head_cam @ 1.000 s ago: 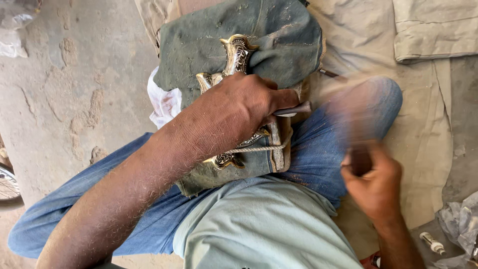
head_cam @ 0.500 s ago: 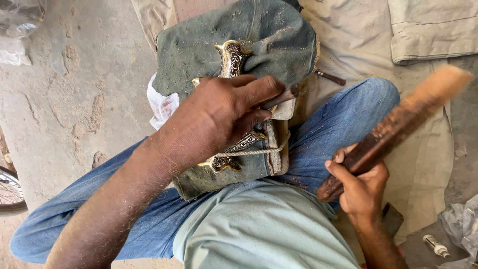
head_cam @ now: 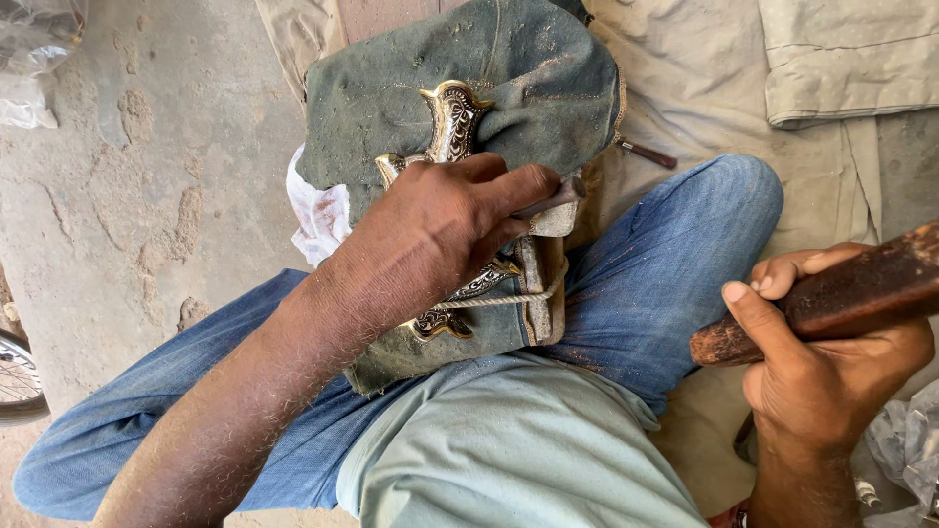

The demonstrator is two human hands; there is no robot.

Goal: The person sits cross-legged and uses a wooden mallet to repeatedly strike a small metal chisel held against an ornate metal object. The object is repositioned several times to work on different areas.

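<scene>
Ornate metal piece [head_cam: 452, 127]: gold-and-dark engraved work, lying on a grey-green cloth pad [head_cam: 509, 78] across the person's lap, tied down with a cord [head_cam: 499, 299] against a small block [head_cam: 543, 293].
Left hand [head_cam: 440, 230]: fingers closed around a slim metal punch [head_cam: 553, 200], tip set on the piece.
Right hand [head_cam: 831, 362]: clamped on a dark wooden mallet [head_cam: 841, 293], raised clear to the side, well apart from the punch.
Technique, as judged: keep the punch steady and seated before each blow; strike squarely on its head, light taps, so the tip does not skid across the pattern.
Surroundings: blue jeans [head_cam: 675, 254], pale cloth [head_cam: 704, 78] over a concrete floor [head_cam: 117, 215].
</scene>
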